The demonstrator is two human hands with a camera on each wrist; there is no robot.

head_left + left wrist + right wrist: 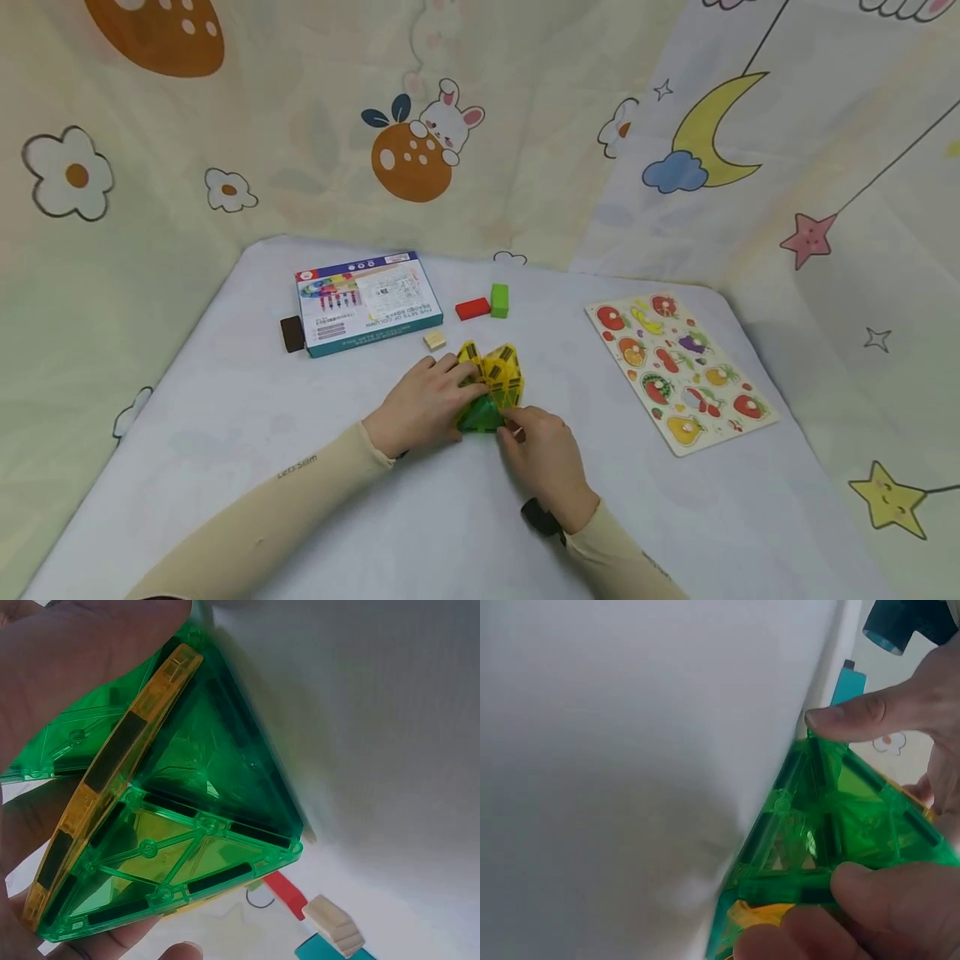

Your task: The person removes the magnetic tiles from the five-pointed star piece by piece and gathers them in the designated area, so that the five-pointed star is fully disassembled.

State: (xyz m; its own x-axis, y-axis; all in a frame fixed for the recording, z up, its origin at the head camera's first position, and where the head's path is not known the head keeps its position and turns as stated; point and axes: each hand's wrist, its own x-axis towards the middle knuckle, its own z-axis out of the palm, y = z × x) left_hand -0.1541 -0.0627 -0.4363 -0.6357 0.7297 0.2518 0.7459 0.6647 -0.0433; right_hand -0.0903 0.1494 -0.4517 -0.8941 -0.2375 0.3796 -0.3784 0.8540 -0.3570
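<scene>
- The tile shape (491, 387), green and yellow, sits on the table (225, 433) just in front of the box (367, 302).
- The left hand (423, 404) grasps its left side.
- The right hand (546, 458) pinches its near green corner.

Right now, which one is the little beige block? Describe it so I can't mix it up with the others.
Start at the crayon box at the back of the table. Just off its near right corner, between it and the tile build in both hands, lies the beige block. It is pale bare wood, unlike the red block and green block farther back.
</scene>
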